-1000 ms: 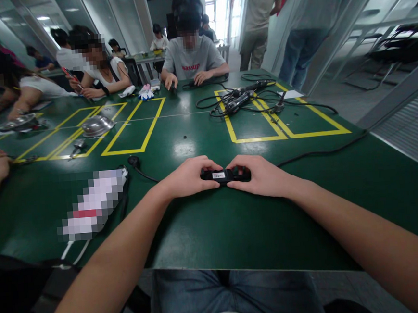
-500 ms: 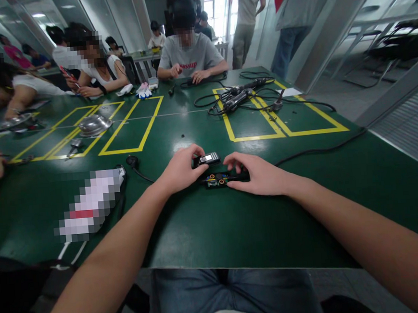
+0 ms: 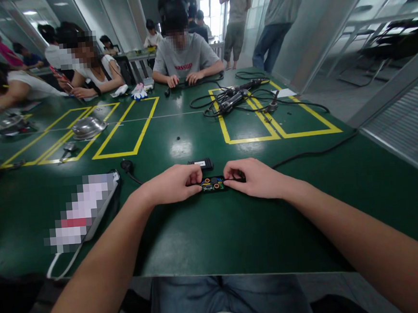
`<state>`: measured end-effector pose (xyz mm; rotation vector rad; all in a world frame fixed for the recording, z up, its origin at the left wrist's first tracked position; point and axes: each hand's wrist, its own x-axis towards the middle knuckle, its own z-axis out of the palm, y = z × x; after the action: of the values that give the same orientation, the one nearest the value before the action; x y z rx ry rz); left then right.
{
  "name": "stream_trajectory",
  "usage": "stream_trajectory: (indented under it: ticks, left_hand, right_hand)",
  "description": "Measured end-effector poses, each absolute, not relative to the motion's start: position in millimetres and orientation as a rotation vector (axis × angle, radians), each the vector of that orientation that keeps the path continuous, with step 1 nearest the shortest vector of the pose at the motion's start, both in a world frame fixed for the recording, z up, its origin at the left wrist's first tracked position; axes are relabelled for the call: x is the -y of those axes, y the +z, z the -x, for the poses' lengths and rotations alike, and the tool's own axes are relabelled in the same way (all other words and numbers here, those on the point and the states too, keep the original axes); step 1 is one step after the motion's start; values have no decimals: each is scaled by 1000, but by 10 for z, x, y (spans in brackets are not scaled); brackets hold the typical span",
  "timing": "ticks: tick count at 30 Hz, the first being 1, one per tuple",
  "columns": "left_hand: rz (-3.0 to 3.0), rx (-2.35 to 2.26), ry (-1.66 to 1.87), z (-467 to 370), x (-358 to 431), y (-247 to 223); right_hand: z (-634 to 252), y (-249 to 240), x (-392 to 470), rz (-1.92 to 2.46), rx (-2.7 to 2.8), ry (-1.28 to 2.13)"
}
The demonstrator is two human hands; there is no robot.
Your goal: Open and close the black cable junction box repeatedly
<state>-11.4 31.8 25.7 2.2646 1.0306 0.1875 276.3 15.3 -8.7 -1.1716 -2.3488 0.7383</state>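
Observation:
An opened black case with a circuit board lies on the green table in front of me; small copper-coloured rings and blue and yellow parts show inside. My left hand pinches its left end between thumb and curled fingers. At the opposite end, my right hand is closed around the case's right edge, where a dark cable leaves. Just behind the case rests a black cover with a white label, touched by neither hand. The fingers partly hide both ends of the case.
A black plug lies left of my left hand, near a blurred-out pale object with a white cord. Farther back are a metal bowl, yellow tape outlines and tangled black cables with tools. A person in grey sits opposite.
My left hand has let go of the black cover, which now lies behind the case, and has come down onto the case's left end. My right hand stays at the right end.

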Motion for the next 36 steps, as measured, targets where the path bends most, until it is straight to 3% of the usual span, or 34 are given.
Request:
stream_trajectory:
  ticks: [16,36]
  left_hand:
    - [-2087,-1044,230,279,-356,331]
    - [-2341,-1099,181,201,-343,354]
  right_hand:
    - [-2826,-86,-135,1080,2158,985]
    - [-2859,-55,-181,1066,2296,837]
